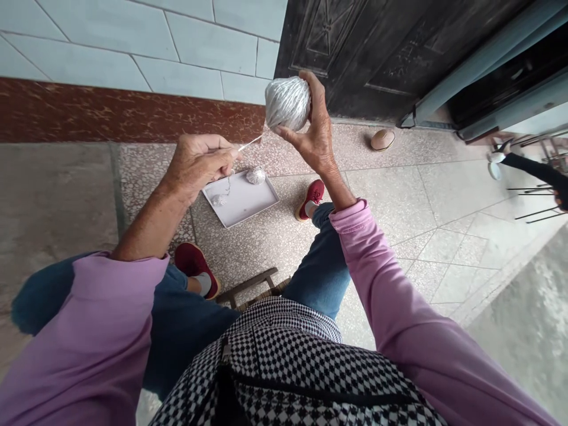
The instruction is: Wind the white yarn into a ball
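My right hand (316, 127) is raised in front of me, fingers wrapped round a large ball of pale grey yarn (287, 103). A strand of the yarn (249, 142) runs from the ball down to my left hand (199, 163), which pinches it between closed fingers. Below the hands, on the floor, lies a flat white tray (248, 204) with two small yarn balls, one (256, 175) at its far edge and one (219, 200) at its left side. I sit with pink sleeves, blue jeans and red shoes.
A low wooden stool (252, 288) shows between my legs. A dark door (377, 53) and a tiled wall (133, 47) stand ahead. A round brown object (382, 139) lies by the door. At the far right, another person's dark sleeve (532, 168) reaches among thin dark rods (532, 204).
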A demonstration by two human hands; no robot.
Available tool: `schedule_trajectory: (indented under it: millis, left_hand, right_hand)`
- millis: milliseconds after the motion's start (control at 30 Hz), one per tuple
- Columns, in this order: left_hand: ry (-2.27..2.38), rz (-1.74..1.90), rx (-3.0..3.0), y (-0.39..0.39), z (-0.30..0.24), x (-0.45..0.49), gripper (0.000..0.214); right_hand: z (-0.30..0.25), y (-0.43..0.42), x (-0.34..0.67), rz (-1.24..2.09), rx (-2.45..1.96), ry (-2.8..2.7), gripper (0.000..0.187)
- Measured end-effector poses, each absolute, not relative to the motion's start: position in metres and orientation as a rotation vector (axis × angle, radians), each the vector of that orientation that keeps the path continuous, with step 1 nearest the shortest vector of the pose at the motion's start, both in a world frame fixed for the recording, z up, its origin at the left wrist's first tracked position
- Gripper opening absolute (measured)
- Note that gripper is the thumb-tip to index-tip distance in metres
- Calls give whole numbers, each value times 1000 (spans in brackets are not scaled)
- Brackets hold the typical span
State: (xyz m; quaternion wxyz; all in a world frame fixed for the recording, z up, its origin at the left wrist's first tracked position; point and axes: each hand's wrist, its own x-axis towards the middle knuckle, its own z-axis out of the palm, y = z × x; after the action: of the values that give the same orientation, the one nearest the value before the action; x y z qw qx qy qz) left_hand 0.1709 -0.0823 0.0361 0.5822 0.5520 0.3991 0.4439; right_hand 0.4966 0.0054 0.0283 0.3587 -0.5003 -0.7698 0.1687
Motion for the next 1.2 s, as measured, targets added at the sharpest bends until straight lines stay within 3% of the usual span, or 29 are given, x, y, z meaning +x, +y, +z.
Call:
schedule_trajectory:
  millis: [133, 300, 533, 600, 733, 900, 1000, 1200]
  left_hand:
    - [977, 1051, 1279, -83, 34, 166, 16]
    - [962, 1043, 1265, -86, 31, 174, 31]
    - [971, 722, 1444, -81, 5, 176, 24]
    - [1117, 469, 1659, -79, -2, 172, 15]
    - [1199, 144, 1759, -84, -5, 180, 21]
    - [1336, 319, 1822, -98, -4, 199, 17]
    - [1373, 365, 1787, -103, -12, 197, 26]
    - [1382, 333, 1535, -113, -40, 174, 27]
  right_hand:
    - [46, -2, 502, 634, -1289, -1901, 156]
    - [54, -4, 486, 837, -1259, -1884, 135]
    - [22, 25, 487, 544, -1355, -1914, 130]
    - [26, 12, 486, 424, -1396, -1923, 123]
    - [46, -13, 487, 246, -1422, -2062, 105]
    - [54, 21, 526, -101, -1330, -1930, 111]
    - [54, 41, 562, -234, -1334, -1790, 107]
    - [65, 41, 617, -296, -1167, -1828, 132]
